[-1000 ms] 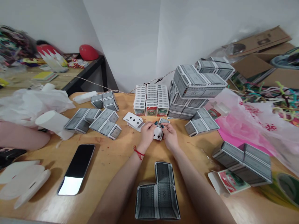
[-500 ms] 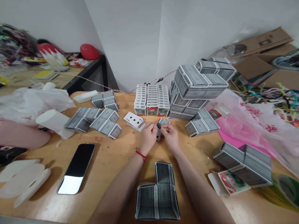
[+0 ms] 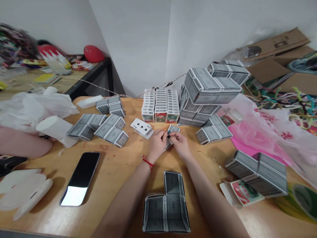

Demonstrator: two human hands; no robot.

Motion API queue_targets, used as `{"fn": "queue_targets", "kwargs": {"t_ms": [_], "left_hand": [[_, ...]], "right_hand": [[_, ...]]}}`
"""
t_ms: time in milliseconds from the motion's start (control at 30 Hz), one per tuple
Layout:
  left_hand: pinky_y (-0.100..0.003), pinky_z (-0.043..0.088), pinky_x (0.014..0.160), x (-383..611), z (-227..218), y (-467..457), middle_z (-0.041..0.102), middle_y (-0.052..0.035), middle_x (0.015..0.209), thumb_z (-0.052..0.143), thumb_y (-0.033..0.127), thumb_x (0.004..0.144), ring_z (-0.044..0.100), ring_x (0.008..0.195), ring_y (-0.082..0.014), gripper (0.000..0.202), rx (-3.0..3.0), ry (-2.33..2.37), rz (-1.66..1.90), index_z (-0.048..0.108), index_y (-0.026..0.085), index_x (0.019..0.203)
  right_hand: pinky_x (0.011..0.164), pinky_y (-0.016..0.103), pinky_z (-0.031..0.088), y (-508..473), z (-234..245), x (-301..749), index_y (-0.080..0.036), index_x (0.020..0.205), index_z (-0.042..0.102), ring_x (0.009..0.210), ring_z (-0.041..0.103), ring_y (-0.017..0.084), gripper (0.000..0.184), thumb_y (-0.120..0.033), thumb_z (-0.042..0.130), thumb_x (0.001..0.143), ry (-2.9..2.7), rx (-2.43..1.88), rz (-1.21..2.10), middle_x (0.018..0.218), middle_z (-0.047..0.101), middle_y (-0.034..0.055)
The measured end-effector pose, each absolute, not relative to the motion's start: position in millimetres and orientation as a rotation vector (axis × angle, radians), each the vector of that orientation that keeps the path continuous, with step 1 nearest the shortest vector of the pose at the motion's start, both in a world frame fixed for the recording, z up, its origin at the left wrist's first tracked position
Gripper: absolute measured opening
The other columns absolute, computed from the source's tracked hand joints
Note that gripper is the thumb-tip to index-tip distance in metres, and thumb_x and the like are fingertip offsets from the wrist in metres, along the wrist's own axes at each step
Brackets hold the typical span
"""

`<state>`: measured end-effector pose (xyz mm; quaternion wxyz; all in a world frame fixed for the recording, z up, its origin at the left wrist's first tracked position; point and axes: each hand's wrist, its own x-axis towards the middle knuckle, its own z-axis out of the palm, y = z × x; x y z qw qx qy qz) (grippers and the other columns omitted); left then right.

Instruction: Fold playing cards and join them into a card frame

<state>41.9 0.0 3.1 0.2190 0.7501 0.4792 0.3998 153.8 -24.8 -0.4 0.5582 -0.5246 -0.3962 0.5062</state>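
Note:
My left hand (image 3: 158, 142), with a red string bracelet (image 3: 148, 161) at the wrist, meets my right hand (image 3: 179, 143) over the middle of the table. Both are closed, fingertips pinched together at a grey-backed playing card (image 3: 174, 128); the fingers cover part of it, and I cannot tell if more cards lie under it. Left of my left hand, a few loose cards lie with a spade card (image 3: 140, 126) face up. Between my forearms stands an L-shaped block made of cards (image 3: 173, 201), open at the top.
Three rows of card packs (image 3: 160, 105) stand at the back, beside a tall stack of card blocks (image 3: 213, 86). More card blocks (image 3: 111, 130) sit left and right. A phone (image 3: 81, 178) lies at left. An opened card box (image 3: 244, 191) and tape roll (image 3: 300, 201) are at right.
My fingers have shifted slightly at the card, and the card's angle between them differs a little. The view has moved marginally; the other things stay put.

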Motion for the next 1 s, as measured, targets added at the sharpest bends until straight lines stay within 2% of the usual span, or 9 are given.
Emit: {"fn": "queue_targets", "kwargs": {"t_ms": [133, 367, 700, 1000], "left_hand": [[-0.025, 0.036, 0.063, 41.4, 4.6, 1.8, 0.054, -0.0030, 0.069, 0.041, 0.023, 0.083, 0.049, 0.069, -0.0136, 0.022, 2.078, 1.317, 1.099, 0.055, 0.016, 0.068], [-0.025, 0.036, 0.060, 39.3, 4.0, 6.7, 0.054, -0.0029, 0.066, 0.042, 0.021, 0.081, 0.049, 0.065, -0.0135, 0.021, 2.053, 1.310, 1.091, 0.055, 0.016, 0.065], [-0.025, 0.035, 0.059, 32.8, 2.8, 11.9, 0.053, -0.0019, 0.062, 0.044, 0.021, 0.080, 0.050, 0.064, -0.0137, 0.022, 1.992, 1.323, 1.109, 0.052, 0.017, 0.060], [-0.025, 0.037, 0.062, 30.9, 3.2, 11.3, 0.055, -0.0021, 0.065, 0.042, 0.024, 0.082, 0.050, 0.066, -0.0133, 0.023, 1.932, 1.353, 1.182, 0.053, 0.017, 0.062]], "right_hand": [[0.046, 0.020, 0.028, -23.9, -2.4, 154.5, -0.019, 0.071, 0.056, 0.046, 0.036, 0.008, 0.013, -0.025, 0.057, 0.060, -0.883, -1.225, 1.231, 0.053, 0.048, -0.0062], [0.048, 0.021, 0.037, -25.4, -4.6, 154.0, -0.019, 0.075, 0.058, 0.048, 0.044, 0.008, 0.015, -0.021, 0.058, 0.060, -0.762, -1.120, 1.397, 0.058, 0.052, -0.0049], [0.060, 0.025, 0.046, -28.0, 3.8, 151.6, -0.018, 0.078, 0.060, 0.058, 0.054, 0.010, 0.021, -0.023, 0.066, 0.059, -0.705, -0.958, 1.604, 0.067, 0.060, -0.0011], [0.071, 0.030, 0.048, -31.1, 12.9, 151.0, -0.018, 0.084, 0.062, 0.070, 0.059, 0.013, 0.024, -0.029, 0.066, 0.063, -0.701, -0.876, 1.654, 0.080, 0.065, 0.0039]]}}
